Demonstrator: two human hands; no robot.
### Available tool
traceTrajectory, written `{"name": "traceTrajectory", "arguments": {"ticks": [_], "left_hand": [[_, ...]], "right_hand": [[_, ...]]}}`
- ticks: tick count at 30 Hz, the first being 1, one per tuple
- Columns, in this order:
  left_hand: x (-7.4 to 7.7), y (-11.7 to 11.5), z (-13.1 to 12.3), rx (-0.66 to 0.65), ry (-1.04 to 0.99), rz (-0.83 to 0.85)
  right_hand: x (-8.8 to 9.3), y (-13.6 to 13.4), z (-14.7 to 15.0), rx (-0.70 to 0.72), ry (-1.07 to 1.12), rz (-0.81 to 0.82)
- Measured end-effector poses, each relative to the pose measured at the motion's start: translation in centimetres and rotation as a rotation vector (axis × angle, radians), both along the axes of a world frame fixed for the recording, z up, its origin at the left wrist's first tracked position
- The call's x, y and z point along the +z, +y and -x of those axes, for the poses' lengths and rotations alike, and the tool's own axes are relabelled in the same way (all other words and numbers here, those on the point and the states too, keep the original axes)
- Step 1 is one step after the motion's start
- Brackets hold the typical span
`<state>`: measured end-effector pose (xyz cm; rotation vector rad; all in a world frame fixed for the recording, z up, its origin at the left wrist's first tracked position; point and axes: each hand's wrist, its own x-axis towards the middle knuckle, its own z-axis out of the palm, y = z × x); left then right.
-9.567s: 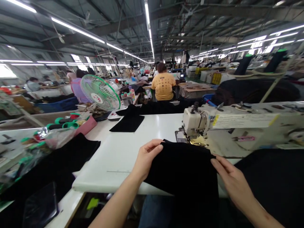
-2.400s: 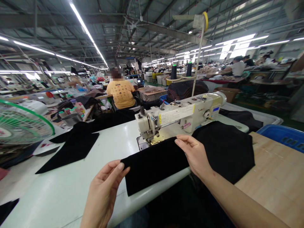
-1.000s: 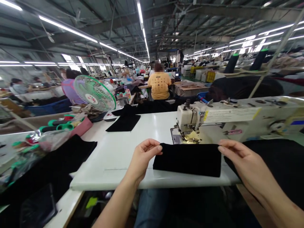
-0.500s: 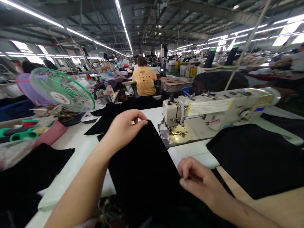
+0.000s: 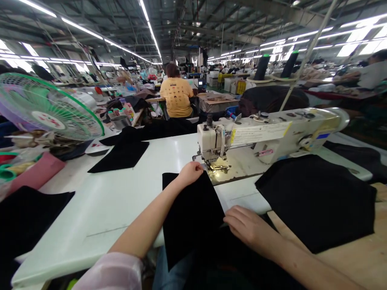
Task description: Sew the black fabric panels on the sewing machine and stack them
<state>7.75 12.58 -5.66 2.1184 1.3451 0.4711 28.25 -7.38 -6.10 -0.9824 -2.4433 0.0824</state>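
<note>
A black fabric piece (image 5: 190,209) lies over the front edge of the white table, its lower part hanging toward my lap. My left hand (image 5: 191,172) pinches its far right corner, just left of the needle area of the sewing machine (image 5: 216,151). Lower down, my right hand (image 5: 249,227) grips the fabric's right edge between thumb and fingers. The machine's lamp lights the metal plate under the presser foot. Between the fabric's far corner and the presser foot there is a small gap.
More black fabric pieces lie at the right (image 5: 317,201), the far left of the table (image 5: 121,155) and the near left (image 5: 30,225). A green-rimmed fan (image 5: 50,117) stands at the left. A person in a yellow shirt (image 5: 177,96) sits ahead, facing away.
My left hand has carried the fabric's far corner forward and right, close to the needle area. The right hand's fingers have closed on the fabric's edge. The view has shifted slightly right.
</note>
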Motion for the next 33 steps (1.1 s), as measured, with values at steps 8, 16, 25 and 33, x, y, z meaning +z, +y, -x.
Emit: {"name": "traceTrajectory", "arguments": {"ticks": [8,16,25,33], "left_hand": [[0.1,1.0,-2.0,0.098,0.001,0.013],[0.3,1.9,-2.9,0.114,0.067,0.02],[2.6,-3.8,-2.4,0.153,0.199,-0.228],[-0.5,-14.6,1.7,-0.608,0.273,-0.463]], "right_hand": [[-0.5,0.9,0.6,-0.043,0.018,0.003],[-1.0,1.4,0.1,-0.062,0.13,0.094],[-0.5,0.8,-0.7,-0.026,0.057,0.062],[0.2,1.8,-1.2,-0.013,0.01,0.088]]}}
